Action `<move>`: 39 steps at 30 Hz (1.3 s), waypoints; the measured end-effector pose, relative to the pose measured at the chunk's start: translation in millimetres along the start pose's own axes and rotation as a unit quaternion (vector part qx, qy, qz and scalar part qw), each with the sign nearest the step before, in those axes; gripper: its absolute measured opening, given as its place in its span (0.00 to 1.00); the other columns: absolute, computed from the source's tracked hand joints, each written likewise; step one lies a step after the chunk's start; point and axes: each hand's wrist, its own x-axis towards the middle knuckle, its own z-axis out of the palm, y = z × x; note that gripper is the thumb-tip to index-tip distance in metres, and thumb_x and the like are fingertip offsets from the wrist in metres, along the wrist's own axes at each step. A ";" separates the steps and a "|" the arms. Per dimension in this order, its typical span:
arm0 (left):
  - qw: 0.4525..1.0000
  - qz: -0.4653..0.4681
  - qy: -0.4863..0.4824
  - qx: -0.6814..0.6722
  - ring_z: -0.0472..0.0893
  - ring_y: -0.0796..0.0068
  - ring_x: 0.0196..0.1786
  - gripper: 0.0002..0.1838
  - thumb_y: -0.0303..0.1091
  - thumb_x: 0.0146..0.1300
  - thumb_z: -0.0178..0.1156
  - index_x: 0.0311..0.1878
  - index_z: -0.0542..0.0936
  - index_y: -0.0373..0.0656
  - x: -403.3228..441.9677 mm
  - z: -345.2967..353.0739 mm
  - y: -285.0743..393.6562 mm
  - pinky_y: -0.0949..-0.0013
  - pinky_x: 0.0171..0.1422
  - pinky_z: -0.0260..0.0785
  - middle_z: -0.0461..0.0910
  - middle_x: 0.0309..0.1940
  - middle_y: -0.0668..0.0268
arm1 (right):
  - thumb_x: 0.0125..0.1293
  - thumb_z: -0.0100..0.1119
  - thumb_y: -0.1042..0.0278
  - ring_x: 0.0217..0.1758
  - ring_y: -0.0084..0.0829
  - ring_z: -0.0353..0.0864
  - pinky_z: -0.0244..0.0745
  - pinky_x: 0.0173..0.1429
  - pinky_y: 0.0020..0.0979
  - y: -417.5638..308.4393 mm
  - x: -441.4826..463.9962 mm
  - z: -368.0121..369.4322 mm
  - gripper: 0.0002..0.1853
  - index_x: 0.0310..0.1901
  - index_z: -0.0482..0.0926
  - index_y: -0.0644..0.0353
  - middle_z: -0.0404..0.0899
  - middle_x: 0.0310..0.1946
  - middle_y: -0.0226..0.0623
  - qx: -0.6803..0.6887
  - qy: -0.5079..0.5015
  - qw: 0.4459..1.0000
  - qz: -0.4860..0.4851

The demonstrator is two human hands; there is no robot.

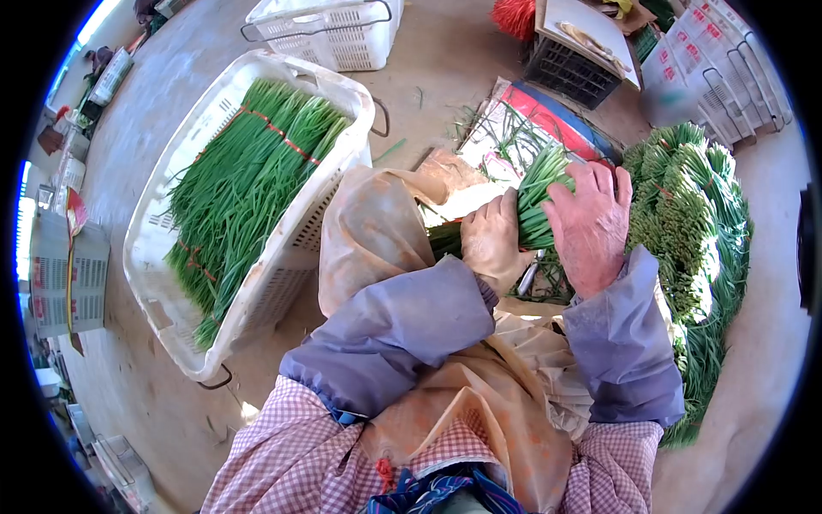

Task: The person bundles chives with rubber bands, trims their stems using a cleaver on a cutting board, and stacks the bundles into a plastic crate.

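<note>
A bunch of green chives [539, 201] is held between my two hands over my lap, its pale ends pointing away from me. My left hand [494, 240] is closed around the bunch's left side. On the right side, my right hand [591, 227] presses with bent fingers against the stems. Just below my left hand a small shiny metal piece [527, 276] shows; its kind I cannot make out. Loose chive leaves [548, 283] lie under the hands. A large heap of chives [685, 223] lies right beside my right arm.
At left stands a white plastic crate [141, 274] holding chives [248, 188] tied with red bands. Another white crate [342, 38] is behind it. A black crate [569, 73] carries a board, with a red bundle [514, 17] beside it. White crates [719, 77] stand far right.
</note>
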 end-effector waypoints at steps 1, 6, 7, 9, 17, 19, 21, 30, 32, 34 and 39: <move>1.000 0.003 -0.007 0.014 0.74 0.52 0.61 0.51 0.41 0.40 0.77 0.68 0.64 0.36 0.8 -1.8 -0.5 0.51 0.65 0.63 0.75 0.57 0.53 | 0.53 0.65 0.68 0.53 0.40 0.72 0.61 0.62 0.50 0.5 0.9 2.4 0.05 0.29 0.80 0.58 0.74 0.39 0.39 -0.013 -0.006 1.000 -0.005; 0.999 -0.002 -0.050 0.020 0.74 0.53 0.61 0.51 0.39 0.38 0.78 0.68 0.65 0.36 3.3 -0.1 -1.2 0.52 0.65 0.63 0.75 0.55 0.54 | 0.55 0.60 0.70 0.51 0.42 0.75 0.62 0.62 0.48 4.6 3.0 13.3 0.04 0.28 0.81 0.58 0.74 0.38 0.40 -0.048 -0.114 0.992 0.025; 0.998 0.000 -0.055 0.019 0.74 0.53 0.61 0.50 0.39 0.38 0.78 0.67 0.65 0.36 3.3 0.5 -1.3 0.52 0.65 0.63 0.75 0.55 0.54 | 0.55 0.59 0.70 0.51 0.41 0.75 0.63 0.62 0.48 8.4 3.2 15.1 0.03 0.29 0.81 0.58 0.75 0.38 0.41 -0.026 -0.112 0.993 0.020; 0.998 0.003 -0.060 0.021 0.75 0.53 0.60 0.50 0.39 0.38 0.77 0.67 0.65 0.36 4.3 0.7 -0.4 0.52 0.64 0.64 0.76 0.54 0.54 | 0.55 0.58 0.72 0.51 0.41 0.76 0.63 0.61 0.47 19.4 3.1 18.9 0.03 0.30 0.81 0.59 0.76 0.39 0.41 0.017 -0.108 0.994 0.009; 0.999 0.020 -0.019 0.020 0.77 0.51 0.57 0.48 0.40 0.40 0.77 0.66 0.65 0.36 5.0 -2.7 -2.0 0.50 0.62 0.67 0.77 0.52 0.53 | 0.72 0.53 0.66 0.42 0.36 0.82 0.75 0.59 0.44 55.5 -15.8 -20.0 0.12 0.34 0.80 0.64 0.81 0.40 0.41 0.672 0.058 0.707 0.212; 0.999 0.009 -0.031 0.028 0.76 0.52 0.57 0.49 0.41 0.40 0.77 0.66 0.65 0.36 4.3 -1.4 -2.5 0.50 0.62 0.66 0.76 0.53 0.53 | 0.72 0.54 0.67 0.44 0.36 0.83 0.76 0.58 0.44 83.2 -23.7 -36.9 0.10 0.39 0.80 0.64 0.82 0.42 0.41 0.794 0.008 0.604 0.064; 0.999 0.011 -0.038 0.038 0.76 0.52 0.57 0.50 0.42 0.40 0.77 0.67 0.64 0.36 5.2 -0.1 -1.8 0.50 0.62 0.66 0.76 0.53 0.53 | 0.69 0.56 0.68 0.43 0.35 0.82 0.73 0.61 0.47 60.8 -34.6 -35.3 0.07 0.39 0.80 0.61 0.81 0.41 0.39 0.544 -0.031 0.828 0.136; 0.998 0.024 -0.041 0.035 0.78 0.55 0.55 0.51 0.42 0.38 0.78 0.67 0.64 0.37 1.6 8.2 -4.1 0.53 0.60 0.67 0.77 0.49 0.55 | 0.54 0.59 0.66 0.51 0.35 0.74 0.65 0.67 0.54 14.8 -20.0 16.3 0.09 0.37 0.82 0.58 0.77 0.37 0.35 -0.012 -0.069 0.979 -0.189; 0.998 0.029 -0.040 0.034 0.78 0.54 0.54 0.51 0.43 0.39 0.78 0.67 0.65 0.37 1.1 9.8 -7.5 0.52 0.60 0.68 0.78 0.49 0.54 | 0.53 0.59 0.69 0.49 0.36 0.76 0.66 0.67 0.51 22.0 -22.2 22.1 0.09 0.37 0.80 0.59 0.77 0.36 0.36 0.008 -0.051 0.979 -0.195; 0.997 0.020 -0.062 0.030 0.79 0.54 0.54 0.51 0.43 0.39 0.79 0.67 0.65 0.37 4.6 6.4 -4.8 0.53 0.60 0.68 0.78 0.49 0.55 | 0.51 0.60 0.73 0.45 0.38 0.79 0.68 0.67 0.50 44.5 -22.3 17.1 0.11 0.38 0.80 0.59 0.77 0.36 0.36 -0.001 -0.019 0.983 -0.182; 0.989 -0.097 -0.100 -0.054 0.82 0.50 0.53 0.43 0.39 0.41 0.78 0.62 0.71 0.38 14.1 -13.0 6.4 0.54 0.60 0.73 0.82 0.48 0.51 | 0.64 0.59 0.76 0.39 0.40 0.83 0.78 0.49 0.37 155.8 -46.1 -46.5 0.08 0.44 0.82 0.59 0.83 0.35 0.40 -0.161 0.215 0.961 0.073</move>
